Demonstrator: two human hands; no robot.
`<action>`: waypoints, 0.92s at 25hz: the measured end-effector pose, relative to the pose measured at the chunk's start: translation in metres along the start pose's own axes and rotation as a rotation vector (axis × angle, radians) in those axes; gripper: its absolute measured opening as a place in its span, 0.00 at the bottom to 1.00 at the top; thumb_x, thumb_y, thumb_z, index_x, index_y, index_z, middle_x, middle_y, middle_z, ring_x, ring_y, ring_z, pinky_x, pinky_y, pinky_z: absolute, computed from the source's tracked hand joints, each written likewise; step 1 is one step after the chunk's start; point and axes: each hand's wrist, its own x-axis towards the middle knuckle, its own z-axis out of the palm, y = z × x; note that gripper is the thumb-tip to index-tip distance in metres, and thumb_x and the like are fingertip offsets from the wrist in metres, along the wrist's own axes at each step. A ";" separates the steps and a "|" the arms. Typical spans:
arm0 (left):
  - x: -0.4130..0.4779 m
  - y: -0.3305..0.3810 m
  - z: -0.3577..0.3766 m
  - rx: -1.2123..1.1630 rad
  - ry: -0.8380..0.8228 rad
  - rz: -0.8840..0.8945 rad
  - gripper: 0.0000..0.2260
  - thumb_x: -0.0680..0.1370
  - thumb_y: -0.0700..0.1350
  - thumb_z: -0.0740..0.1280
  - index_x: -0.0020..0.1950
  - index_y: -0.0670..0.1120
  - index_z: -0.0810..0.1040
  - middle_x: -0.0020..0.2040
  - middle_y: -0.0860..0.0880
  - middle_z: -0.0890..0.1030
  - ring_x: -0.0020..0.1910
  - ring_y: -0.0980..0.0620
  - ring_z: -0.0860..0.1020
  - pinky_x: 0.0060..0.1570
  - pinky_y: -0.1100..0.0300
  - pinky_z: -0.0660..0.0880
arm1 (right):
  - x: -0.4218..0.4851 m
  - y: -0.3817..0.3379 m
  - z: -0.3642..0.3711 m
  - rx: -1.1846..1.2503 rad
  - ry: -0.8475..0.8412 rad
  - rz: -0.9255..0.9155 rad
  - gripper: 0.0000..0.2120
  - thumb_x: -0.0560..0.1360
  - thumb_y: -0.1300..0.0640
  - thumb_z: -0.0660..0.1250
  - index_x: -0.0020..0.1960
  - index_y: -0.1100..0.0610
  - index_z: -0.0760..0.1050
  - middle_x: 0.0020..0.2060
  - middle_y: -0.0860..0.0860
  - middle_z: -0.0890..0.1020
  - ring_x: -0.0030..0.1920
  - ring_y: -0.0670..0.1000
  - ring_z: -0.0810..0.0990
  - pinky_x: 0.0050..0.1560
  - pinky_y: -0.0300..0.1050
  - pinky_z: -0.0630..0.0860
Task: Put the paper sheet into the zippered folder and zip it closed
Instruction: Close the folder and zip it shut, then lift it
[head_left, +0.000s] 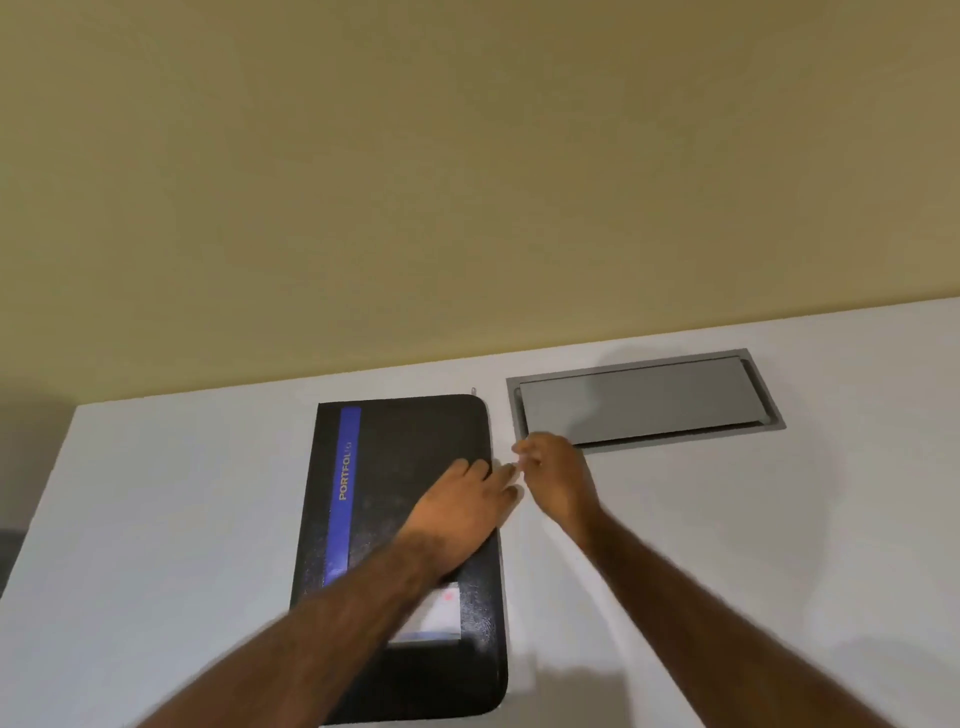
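Note:
A black zippered folder (405, 447) with a blue stripe reading PORTFOLIO lies closed and flat on the white table (171, 519). My left hand (462, 504) rests flat on its cover near the right edge, fingers spread and reaching past the edge. My right hand (556, 478) hovers just right of the folder's right edge, fingers pinched together by the zipper line; the image is blurred, so whether it grips a zipper pull is unclear. A small metal pull (473, 391) sticks out at the folder's top edge. No loose paper sheet is visible.
A grey recessed cable hatch (644, 400) is set into the table behind my right hand. A yellow-beige wall (467, 182) rises behind the table's far edge. A small label window (434, 616) shows on the folder's cover near my left forearm.

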 end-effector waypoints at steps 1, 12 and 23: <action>0.005 -0.005 -0.003 0.035 -0.018 -0.038 0.17 0.77 0.39 0.65 0.66 0.47 0.76 0.70 0.45 0.74 0.56 0.42 0.76 0.56 0.47 0.73 | 0.029 -0.018 -0.008 -0.032 -0.021 -0.062 0.14 0.79 0.63 0.61 0.59 0.54 0.82 0.59 0.52 0.84 0.57 0.52 0.82 0.61 0.47 0.77; 0.047 -0.038 -0.013 0.090 -0.117 -0.005 0.09 0.81 0.41 0.64 0.59 0.42 0.80 0.56 0.45 0.79 0.54 0.45 0.78 0.50 0.52 0.74 | 0.157 -0.066 0.007 -0.718 -0.275 -0.382 0.18 0.76 0.61 0.68 0.62 0.45 0.80 0.59 0.48 0.79 0.59 0.51 0.77 0.52 0.41 0.69; 0.051 -0.046 -0.014 0.047 -0.268 0.027 0.10 0.83 0.39 0.61 0.61 0.39 0.77 0.57 0.44 0.81 0.55 0.45 0.81 0.49 0.54 0.76 | 0.164 -0.070 0.021 -0.839 -0.250 -0.497 0.06 0.76 0.58 0.67 0.46 0.50 0.83 0.44 0.47 0.74 0.45 0.51 0.77 0.42 0.44 0.69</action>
